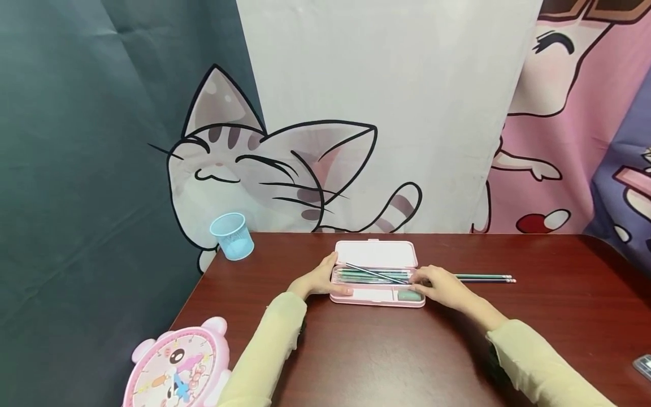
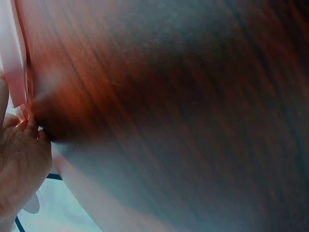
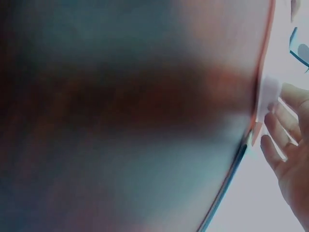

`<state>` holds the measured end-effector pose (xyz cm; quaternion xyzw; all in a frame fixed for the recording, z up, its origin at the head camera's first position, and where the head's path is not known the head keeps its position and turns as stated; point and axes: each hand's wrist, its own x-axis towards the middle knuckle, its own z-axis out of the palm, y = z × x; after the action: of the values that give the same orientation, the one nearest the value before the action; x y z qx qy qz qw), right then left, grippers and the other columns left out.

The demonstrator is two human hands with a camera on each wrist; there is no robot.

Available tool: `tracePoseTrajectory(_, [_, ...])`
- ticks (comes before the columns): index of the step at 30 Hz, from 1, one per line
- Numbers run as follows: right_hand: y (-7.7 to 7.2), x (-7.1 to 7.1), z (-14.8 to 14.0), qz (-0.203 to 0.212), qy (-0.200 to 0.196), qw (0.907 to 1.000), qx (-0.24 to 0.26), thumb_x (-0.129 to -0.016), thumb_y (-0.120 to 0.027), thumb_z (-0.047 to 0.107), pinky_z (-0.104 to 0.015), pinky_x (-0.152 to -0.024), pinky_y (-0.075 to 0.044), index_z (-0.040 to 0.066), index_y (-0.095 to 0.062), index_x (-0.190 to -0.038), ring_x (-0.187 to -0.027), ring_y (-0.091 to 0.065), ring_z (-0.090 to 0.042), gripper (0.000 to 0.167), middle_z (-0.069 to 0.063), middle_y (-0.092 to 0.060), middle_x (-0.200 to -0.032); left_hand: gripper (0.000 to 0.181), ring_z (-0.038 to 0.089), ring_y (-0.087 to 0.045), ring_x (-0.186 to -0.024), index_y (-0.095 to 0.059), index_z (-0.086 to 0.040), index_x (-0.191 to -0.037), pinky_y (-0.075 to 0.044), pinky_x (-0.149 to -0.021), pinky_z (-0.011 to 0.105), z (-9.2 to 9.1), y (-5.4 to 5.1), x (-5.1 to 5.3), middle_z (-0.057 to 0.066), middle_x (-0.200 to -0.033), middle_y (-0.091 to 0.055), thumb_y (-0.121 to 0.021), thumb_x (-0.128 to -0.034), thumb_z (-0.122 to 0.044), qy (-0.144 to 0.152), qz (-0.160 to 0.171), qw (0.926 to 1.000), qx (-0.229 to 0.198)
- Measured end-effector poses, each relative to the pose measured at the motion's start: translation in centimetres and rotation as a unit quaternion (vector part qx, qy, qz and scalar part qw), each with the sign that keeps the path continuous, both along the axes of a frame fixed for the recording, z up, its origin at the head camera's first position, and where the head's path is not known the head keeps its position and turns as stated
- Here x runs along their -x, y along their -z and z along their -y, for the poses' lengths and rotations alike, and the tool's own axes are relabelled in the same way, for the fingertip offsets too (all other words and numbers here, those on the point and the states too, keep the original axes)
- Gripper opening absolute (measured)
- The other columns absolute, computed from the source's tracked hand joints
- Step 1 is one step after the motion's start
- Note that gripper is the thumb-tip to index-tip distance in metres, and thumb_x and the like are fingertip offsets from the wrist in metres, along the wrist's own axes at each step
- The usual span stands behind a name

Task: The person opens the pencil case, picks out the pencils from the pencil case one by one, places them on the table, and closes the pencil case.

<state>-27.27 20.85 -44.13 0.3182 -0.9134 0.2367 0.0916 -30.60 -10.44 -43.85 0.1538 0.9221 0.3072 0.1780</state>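
Observation:
An open pink pencil case (image 1: pixel 370 295) lies on the table, its lid (image 1: pixel 376 254) folded back. Several pencils (image 1: pixel 351 273) fill its rear compartment, and a dark striped pencil (image 1: pixel 373 273) rests slantwise over them. A green block (image 1: pixel 409 295) sits in the front right compartment. The left hand (image 1: pixel 316 280) grips the case's left end, thumb at the front; the left wrist view shows this hand (image 2: pixel 24 164) beside the case edge (image 2: pixel 14 72). At the right end, the right hand (image 1: pixel 441 287) pinches the slanted pencil's end; its fingertips are partly hidden. The right wrist view shows the right hand (image 3: pixel 294 145) with fingers bent.
Two pencils (image 1: pixel 483 277) lie on the brown table (image 1: pixel 386 350), right of the case and behind the right hand. A blue mesh cup (image 1: pixel 232 237) stands at the back left corner. A pink clock (image 1: pixel 178 370) is at the front left, a grey object (image 1: pixel 643 366) at the right edge.

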Motion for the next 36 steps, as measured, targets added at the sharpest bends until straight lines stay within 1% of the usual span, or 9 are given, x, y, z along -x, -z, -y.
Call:
tracePoseTrajectory(3, [-0.4, 0.2, -0.2, 0.029, -0.021, 0.9991, 0.023, -0.079, -0.068, 0.009, -0.025, -0.065, -0.048, 0.007, -0.068, -0.088, -0.073, -0.055, -0.007, 0.009, 0.000, -0.067, -0.082, 0.112, 0.022, -0.012, -0.141, -0.005, -0.011, -0.148, -0.019, -0.113, 0.042, -0.1, -0.1, 0.0, 0.007, -0.155, -0.007, -0.075, -0.0689, -0.047, -0.002, 0.001, 1.0000, -0.002])
tracePoseTrajectory(5, [-0.5, 0.3, -0.2, 0.038, -0.023, 0.9980, 0.045, -0.079, -0.068, 0.005, -0.023, -0.062, -0.046, 0.004, -0.067, -0.088, -0.070, -0.052, -0.004, 0.009, -0.003, -0.066, -0.082, 0.112, 0.021, -0.012, -0.141, -0.005, -0.011, -0.148, -0.019, -0.113, 0.041, -0.1, -0.2, 0.0, 0.007, -0.155, -0.007, -0.075, -0.0691, -0.047, -0.002, 0.000, 1.0000, 0.000])
tracePoseTrajectory(9, [-0.4, 0.2, -0.2, 0.036, -0.010, 0.9957, 0.084, -0.079, -0.068, 0.005, -0.020, -0.059, -0.043, 0.002, -0.067, -0.088, -0.068, -0.047, 0.001, 0.010, -0.005, -0.066, -0.082, 0.111, 0.021, -0.012, -0.141, -0.005, -0.010, -0.148, -0.019, -0.114, 0.041, -0.1, -0.1, 0.1, 0.008, -0.154, -0.008, -0.075, -0.0694, -0.046, -0.002, -0.003, 1.0000, 0.000])
tracePoseTrajectory(12, [-0.3, 0.1, -0.3, 0.043, 0.003, 0.9940, 0.101, -0.078, -0.068, 0.005, -0.019, -0.058, -0.043, 0.001, -0.069, -0.089, -0.067, -0.047, 0.002, 0.011, -0.006, -0.067, -0.081, 0.111, 0.021, -0.012, -0.141, -0.005, -0.010, -0.148, -0.018, -0.114, 0.041, -0.1, 0.0, 0.1, 0.008, -0.154, -0.008, -0.075, -0.0693, -0.046, -0.005, -0.001, 1.0000, -0.002])
tracePoseTrajectory(15, [-0.5, -0.1, -0.5, 0.061, 0.016, 0.9920, 0.110, -0.080, -0.068, 0.008, -0.019, -0.058, -0.042, 0.001, -0.070, -0.092, -0.067, -0.047, 0.001, 0.014, -0.007, -0.068, -0.083, 0.112, 0.020, -0.011, -0.142, -0.004, -0.011, -0.148, -0.018, -0.114, 0.040, -0.1, 0.1, 0.0, 0.007, -0.155, -0.007, -0.075, -0.0691, -0.046, -0.008, 0.004, 1.0000, -0.003])
tracePoseTrajectory(21, [-1.0, -0.3, -1.7, 0.095, 0.061, 0.9865, 0.119, -0.082, -0.067, 0.014, -0.019, -0.060, -0.042, 0.005, -0.071, -0.094, -0.069, -0.049, -0.001, 0.015, -0.007, -0.069, -0.085, 0.112, 0.021, -0.010, -0.142, -0.005, -0.010, -0.148, -0.017, -0.114, 0.040, -0.2, 0.2, 0.0, 0.008, -0.155, -0.007, -0.076, -0.0688, -0.045, -0.008, 0.004, 0.9999, -0.012])
tracePoseTrajectory(26, [-1.3, -0.5, -3.2, 0.095, 0.081, 0.9848, 0.121, -0.084, -0.066, 0.018, -0.018, -0.065, -0.044, 0.009, -0.071, -0.094, -0.074, -0.052, 0.001, 0.015, -0.005, -0.069, -0.087, 0.111, 0.021, -0.011, -0.142, -0.005, -0.010, -0.148, -0.017, -0.114, 0.041, -0.1, 0.2, 0.0, 0.008, -0.154, -0.008, -0.076, -0.0689, -0.044, -0.010, 0.004, 0.9999, -0.011])
tracePoseTrajectory(33, [-1.5, -1.2, -5.6, 0.070, 0.101, 0.9845, 0.125, -0.083, -0.067, 0.016, -0.017, -0.064, -0.042, 0.009, -0.070, -0.093, -0.072, -0.051, 0.004, 0.013, -0.004, -0.068, -0.084, 0.111, 0.023, -0.011, -0.142, -0.005, -0.006, -0.147, -0.017, -0.114, 0.041, -0.1, 0.1, 0.1, 0.011, -0.154, -0.008, -0.076, -0.0700, -0.043, -0.003, -0.003, 0.9999, -0.011])
tracePoseTrajectory(36, [-1.5, -1.5, -6.6, 0.067, 0.113, 0.9840, 0.120, -0.083, -0.066, 0.017, -0.015, -0.064, -0.040, 0.009, -0.070, -0.093, -0.072, -0.050, 0.005, 0.013, -0.004, -0.068, -0.083, 0.110, 0.023, -0.011, -0.142, -0.006, -0.006, -0.147, -0.018, -0.114, 0.040, -0.2, 0.2, 0.1, 0.011, -0.154, -0.008, -0.076, -0.0706, -0.042, 0.000, -0.006, 0.9999, -0.009])
